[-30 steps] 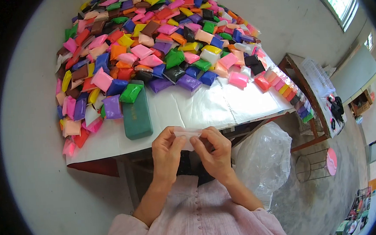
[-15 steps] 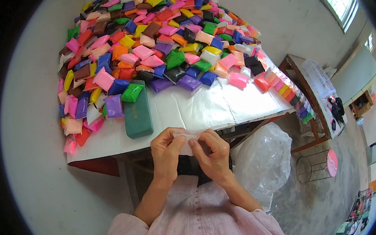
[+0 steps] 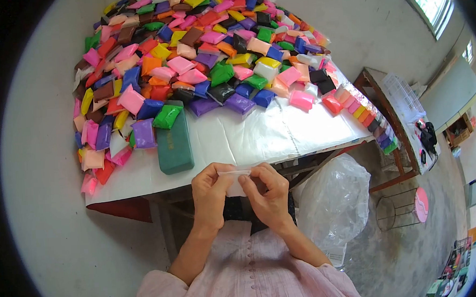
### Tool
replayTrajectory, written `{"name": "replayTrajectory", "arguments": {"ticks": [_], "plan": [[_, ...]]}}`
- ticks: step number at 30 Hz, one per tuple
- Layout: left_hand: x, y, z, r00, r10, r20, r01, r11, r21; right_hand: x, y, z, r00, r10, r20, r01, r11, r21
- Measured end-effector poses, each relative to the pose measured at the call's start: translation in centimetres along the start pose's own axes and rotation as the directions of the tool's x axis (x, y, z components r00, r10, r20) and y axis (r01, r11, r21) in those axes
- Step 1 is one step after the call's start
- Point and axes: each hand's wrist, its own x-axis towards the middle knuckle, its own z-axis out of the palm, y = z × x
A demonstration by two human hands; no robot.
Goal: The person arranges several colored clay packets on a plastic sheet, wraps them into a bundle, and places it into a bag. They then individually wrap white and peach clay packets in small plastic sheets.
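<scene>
Between my two hands, just off the table's front edge, is a small translucent plastic bag (image 3: 237,187) with a narrow folded top edge. My left hand (image 3: 210,190) pinches one end of that edge between thumb and fingers. The other end is pinched by my right hand (image 3: 267,192), its thumb against the near side. Beyond my hands, on the silvery table cover (image 3: 216,144), lies a green box (image 3: 174,146). A green packet (image 3: 167,117) rests on the box's far end, at the rim of a big heap of colourful soft packets (image 3: 206,64).
A row of packets in mixed colours (image 3: 363,115) runs along the table's right edge. Below it stands a large clear plastic bag (image 3: 335,202). Farther right are a wooden side table (image 3: 392,119) with a wire basket (image 3: 403,97) and a round stool with a pink seat (image 3: 421,204).
The bag's top edge looks flatter and straighter between my fingers. Both hands have shifted only slightly, and the packets and box have stayed put.
</scene>
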Motion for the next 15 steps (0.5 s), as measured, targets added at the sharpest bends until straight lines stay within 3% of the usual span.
{"name": "replayTrajectory", "arguments": {"ticks": [10, 13, 15], "plan": [[0.3, -0.4, -0.7, 1.000, -0.007, 0.003, 0.006, 0.996, 0.087, -0.3, 0.1, 0.3, 1.000, 0.027, 0.006, -0.027, 1.000, -0.002], [0.3, 0.7, -1.0, 0.994, -0.087, 0.073, 0.086, 0.996, 0.013, -0.1, 0.4, 0.1, 0.999, 0.035, 0.016, -0.035, 0.999, 0.024], [0.4, 0.8, -1.1, 0.993, -0.065, 0.101, 0.061, 0.997, 0.049, -0.1, 0.5, 0.0, 0.998, 0.052, 0.032, -0.053, 0.997, 0.046]]}}
